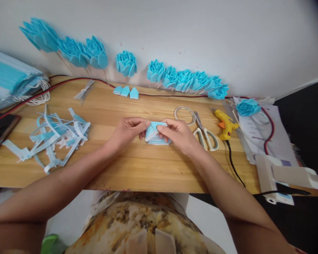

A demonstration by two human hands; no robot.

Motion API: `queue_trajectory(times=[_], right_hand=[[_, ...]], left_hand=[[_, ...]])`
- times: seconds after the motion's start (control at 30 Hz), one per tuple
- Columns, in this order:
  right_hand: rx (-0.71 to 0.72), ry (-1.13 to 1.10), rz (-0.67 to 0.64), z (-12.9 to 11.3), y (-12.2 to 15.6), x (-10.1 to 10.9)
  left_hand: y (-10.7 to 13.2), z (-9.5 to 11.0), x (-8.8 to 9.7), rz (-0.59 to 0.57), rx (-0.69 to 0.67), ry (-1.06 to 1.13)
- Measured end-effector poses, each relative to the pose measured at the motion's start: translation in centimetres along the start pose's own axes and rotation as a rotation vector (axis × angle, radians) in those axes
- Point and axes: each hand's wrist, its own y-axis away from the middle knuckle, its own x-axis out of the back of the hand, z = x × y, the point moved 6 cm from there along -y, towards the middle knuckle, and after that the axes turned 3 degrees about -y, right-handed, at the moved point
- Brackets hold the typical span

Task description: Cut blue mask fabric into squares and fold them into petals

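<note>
Between my two hands is a small folded piece of blue-and-white mask fabric (pixel 151 131), its flaps creased over one another. My left hand (pixel 132 129) pinches its left corner between thumb and fingers. On the other side, my right hand (pixel 176 132) grips the right edge, the thumb pressed on the fold. Below the held piece lies a small stack of pale blue fabric pieces (pixel 159 141), partly hidden by it and my fingers. Farther back on the table sit three folded blue petals (pixel 125 91) in a row.
Blue fabric flowers (pixel 126 64) on sticks lean along the wall. Fabric scraps (pixel 60 132) and packed masks (pixel 10 79) are at left. A tape roll (pixel 184 115), scissors (pixel 205 135), a yellow glue gun (pixel 225 124) and a white power strip (pixel 265 174) lie to the right.
</note>
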Motion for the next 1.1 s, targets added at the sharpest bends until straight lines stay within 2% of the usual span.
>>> queue_trajectory(times=[0.43,0.73,0.93,1.1], right_hand=[[-0.008,0.031,-0.023,-0.9,0.3,-0.8],[0.059,0.066,0.102,-0.5,-0.1,0.5],[0.105,0.165,0.086,-1.3,0.0,1.0],[0.135,0.264,0.077,-1.4,0.1,0.9]], left_hand=[[0.5,0.8,-0.2,0.048,-0.062,-0.101],[0.4,0.2,-0.6,0.009,0.012,0.024],[0.5,-0.3,-1.0,-0.065,0.064,0.057],[0.3,-0.6,-0.7,-0.051,0.058,0.117]])
